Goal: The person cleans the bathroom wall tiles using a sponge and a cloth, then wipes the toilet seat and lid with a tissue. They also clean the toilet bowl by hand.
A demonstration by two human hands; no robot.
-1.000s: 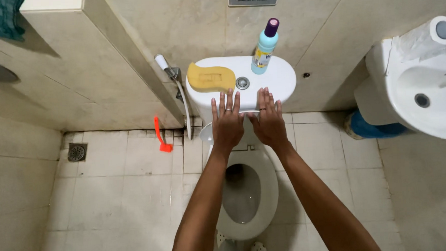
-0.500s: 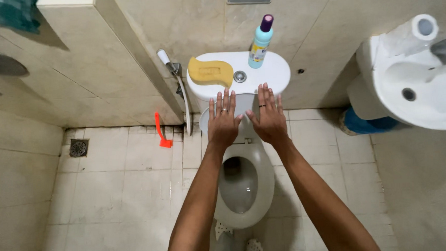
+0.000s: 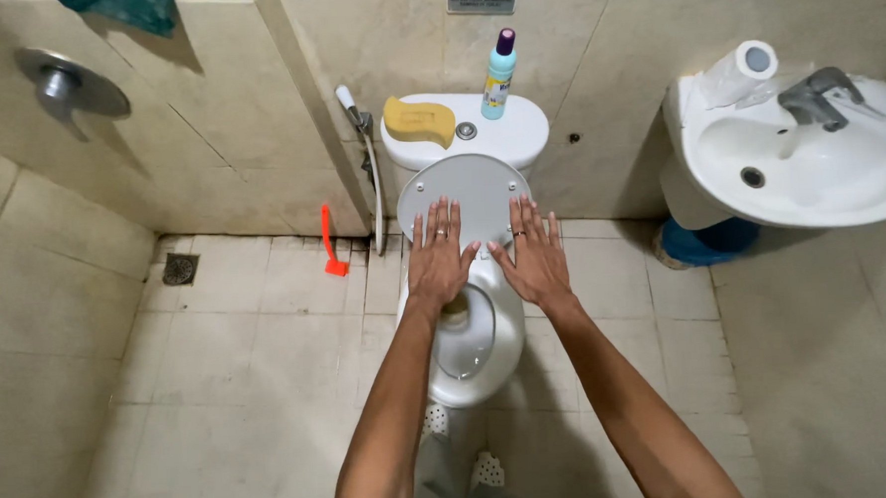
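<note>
My left hand [image 3: 438, 257] and my right hand [image 3: 532, 255] are stretched out side by side, palms down and fingers spread, over a white toilet [image 3: 488, 362]. Neither hand holds anything. Each wears a ring. The toilet lid [image 3: 465, 185] stands raised against the white cistern [image 3: 498, 137], just beyond my fingertips. On the cistern lie a yellow sponge [image 3: 418, 120] at the left and a light blue bottle with a purple cap [image 3: 498, 75] at the right. A round flush button [image 3: 467, 130] sits between them.
A white washbasin [image 3: 808, 158] with a metal tap [image 3: 813, 98] and a paper roll [image 3: 739, 71] hangs at the right, a blue object [image 3: 707, 242] beneath it. A spray hose [image 3: 368, 163], an orange tool [image 3: 331, 242] and a floor drain [image 3: 180, 267] are at the left.
The view has pulled back and tilted down, so the toilet and my hands sit lower in frame. The raised lid now shows beyond my fingers. Both hands stay flat and spread.
</note>
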